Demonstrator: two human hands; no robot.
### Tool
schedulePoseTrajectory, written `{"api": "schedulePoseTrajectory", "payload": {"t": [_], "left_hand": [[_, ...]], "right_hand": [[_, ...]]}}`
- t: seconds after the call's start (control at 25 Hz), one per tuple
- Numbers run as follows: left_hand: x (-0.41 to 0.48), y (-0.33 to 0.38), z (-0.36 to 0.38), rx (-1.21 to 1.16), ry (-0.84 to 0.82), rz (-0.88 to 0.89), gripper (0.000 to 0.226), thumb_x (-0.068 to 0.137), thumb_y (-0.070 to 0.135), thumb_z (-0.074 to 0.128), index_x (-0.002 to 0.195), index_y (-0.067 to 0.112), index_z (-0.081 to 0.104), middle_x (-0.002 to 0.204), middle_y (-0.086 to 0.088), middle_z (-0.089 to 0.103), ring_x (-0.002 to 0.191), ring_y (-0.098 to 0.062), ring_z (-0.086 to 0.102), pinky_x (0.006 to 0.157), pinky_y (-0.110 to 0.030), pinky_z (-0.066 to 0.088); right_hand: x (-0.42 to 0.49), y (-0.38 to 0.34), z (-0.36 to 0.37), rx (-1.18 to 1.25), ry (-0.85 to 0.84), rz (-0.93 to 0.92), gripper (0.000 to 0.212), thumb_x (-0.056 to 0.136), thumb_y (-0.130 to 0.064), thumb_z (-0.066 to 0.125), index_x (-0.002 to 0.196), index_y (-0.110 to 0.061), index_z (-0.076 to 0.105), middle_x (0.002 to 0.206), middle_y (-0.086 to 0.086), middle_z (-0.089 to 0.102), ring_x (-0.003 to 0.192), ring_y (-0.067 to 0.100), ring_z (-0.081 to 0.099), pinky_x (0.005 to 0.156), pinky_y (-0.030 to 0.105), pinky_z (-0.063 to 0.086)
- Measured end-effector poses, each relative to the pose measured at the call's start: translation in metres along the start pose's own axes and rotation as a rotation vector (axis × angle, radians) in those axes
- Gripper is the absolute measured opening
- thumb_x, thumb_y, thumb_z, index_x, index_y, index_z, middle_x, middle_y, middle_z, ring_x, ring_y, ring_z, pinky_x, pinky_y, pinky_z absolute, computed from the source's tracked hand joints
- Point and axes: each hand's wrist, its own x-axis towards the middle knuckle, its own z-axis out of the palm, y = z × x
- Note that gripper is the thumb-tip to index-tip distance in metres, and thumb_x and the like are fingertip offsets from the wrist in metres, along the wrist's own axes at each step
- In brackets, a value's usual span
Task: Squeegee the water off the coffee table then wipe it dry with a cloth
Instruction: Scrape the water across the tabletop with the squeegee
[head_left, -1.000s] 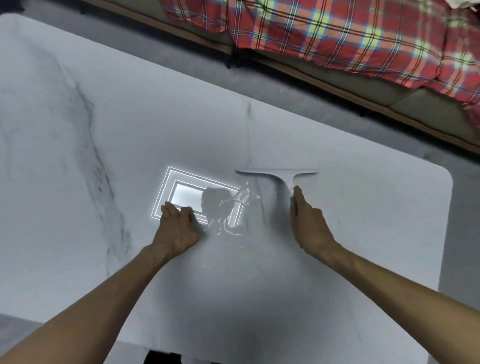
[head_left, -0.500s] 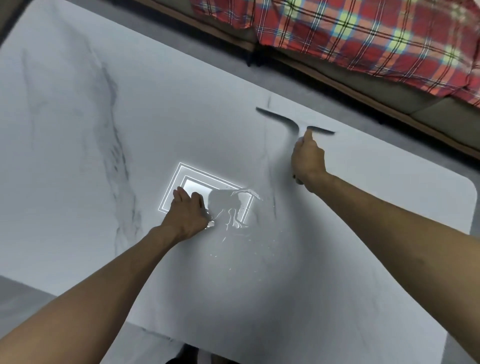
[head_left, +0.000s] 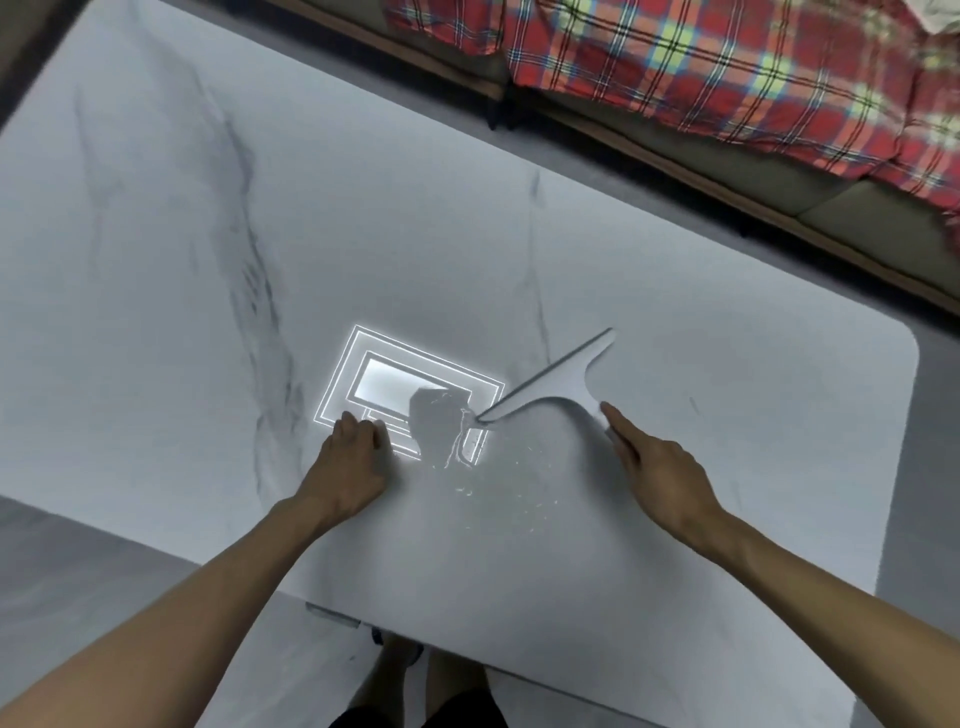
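Note:
A white marble coffee table (head_left: 701, 519) fills the view. My right hand (head_left: 660, 467) grips the handle of a pale grey squeegee (head_left: 556, 382), whose blade lies slanted on the tabletop, its lower left end at a streak of water (head_left: 460, 439). Small water droplets (head_left: 519, 491) glint on the surface just in front of the blade. My left hand (head_left: 353, 457) rests fingers-down on the table to the left of the water, holding nothing. No cloth is in view.
A bright rectangular reflection of a ceiling light (head_left: 400, 389) shines on the tabletop between my hands. A sofa with a red plaid blanket (head_left: 727, 67) runs along the far side. Grey floor (head_left: 78, 561) lies at the near left, my feet (head_left: 415, 670) under the near edge.
My right hand pushed the squeegee out toward the far edge, then pulled it back and turned the blade slantwise into the water. My left hand stayed put on the table.

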Motion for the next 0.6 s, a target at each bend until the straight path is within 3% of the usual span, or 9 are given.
{"api": "schedulePoseTrajectory", "payload": {"t": [0.08, 0.2, 0.24, 0.32, 0.4, 0.48, 0.6], "left_hand": [[-0.005, -0.003, 0.005, -0.005, -0.012, -0.014, 0.038, 0.079, -0.004, 0.047, 0.116, 0.001, 0.046, 0.118, -0.017, 0.043, 0.104, -0.032, 0.048, 0.080, -0.031, 0.037], [-0.010, -0.007, 0.009, 0.035, 0.023, -0.016, 0.034, 0.081, -0.002, 0.050, 0.115, 0.000, 0.049, 0.117, -0.019, 0.047, 0.104, -0.033, 0.048, 0.088, -0.035, 0.043], [-0.009, -0.009, 0.009, 0.044, 0.052, -0.022, 0.034, 0.082, -0.002, 0.050, 0.115, 0.000, 0.049, 0.116, -0.019, 0.047, 0.105, -0.034, 0.048, 0.090, -0.036, 0.043], [-0.007, -0.015, 0.008, 0.043, 0.101, -0.055, 0.035, 0.082, 0.000, 0.051, 0.117, 0.001, 0.049, 0.116, -0.020, 0.045, 0.105, -0.036, 0.047, 0.093, -0.036, 0.040], [-0.003, -0.023, 0.008, 0.056, 0.115, -0.079, 0.036, 0.082, 0.001, 0.051, 0.117, 0.001, 0.048, 0.116, -0.021, 0.044, 0.104, -0.036, 0.045, 0.093, -0.035, 0.038], [0.003, -0.031, 0.010, 0.048, 0.095, -0.106, 0.036, 0.081, 0.002, 0.051, 0.117, 0.002, 0.047, 0.118, -0.021, 0.041, 0.106, -0.036, 0.043, 0.092, -0.035, 0.037], [0.014, -0.037, 0.011, 0.020, 0.033, -0.140, 0.038, 0.081, 0.003, 0.050, 0.119, 0.002, 0.043, 0.127, -0.024, 0.037, 0.115, -0.042, 0.042, 0.093, -0.037, 0.038]], "right_hand": [[-0.013, 0.010, -0.010, 0.006, -0.020, 0.046, 0.044, 0.102, -0.049, 0.023, 0.146, -0.051, 0.025, 0.079, -0.009, 0.063, 0.070, 0.016, 0.058, 0.066, 0.033, 0.046], [-0.007, 0.003, -0.032, 0.094, 0.061, 0.088, 0.047, 0.102, -0.050, 0.024, 0.148, -0.042, 0.030, 0.109, 0.003, 0.069, 0.099, 0.032, 0.061, 0.087, 0.038, 0.048], [0.007, -0.006, -0.041, 0.144, 0.106, 0.087, 0.047, 0.102, -0.049, 0.026, 0.148, -0.038, 0.033, 0.113, 0.005, 0.067, 0.102, 0.033, 0.060, 0.088, 0.038, 0.047], [0.049, -0.033, -0.061, 0.294, 0.137, 0.098, 0.042, 0.102, -0.045, 0.027, 0.142, -0.035, 0.040, 0.102, 0.003, 0.060, 0.085, 0.027, 0.057, 0.065, 0.030, 0.046], [0.105, -0.064, -0.076, 0.480, 0.161, 0.192, 0.030, 0.102, -0.039, 0.027, 0.121, -0.030, 0.047, 0.093, 0.008, 0.055, 0.065, 0.024, 0.049, 0.044, 0.024, 0.036], [0.159, -0.095, -0.087, 0.618, 0.203, 0.307, 0.027, 0.101, -0.037, 0.023, 0.111, -0.027, 0.046, 0.096, 0.014, 0.054, 0.061, 0.024, 0.047, 0.041, 0.024, 0.034], [0.209, -0.133, -0.081, 0.671, 0.201, 0.352, 0.040, 0.100, -0.031, 0.021, 0.131, -0.017, 0.043, 0.106, 0.013, 0.052, 0.064, 0.022, 0.047, 0.045, 0.025, 0.036]]}}
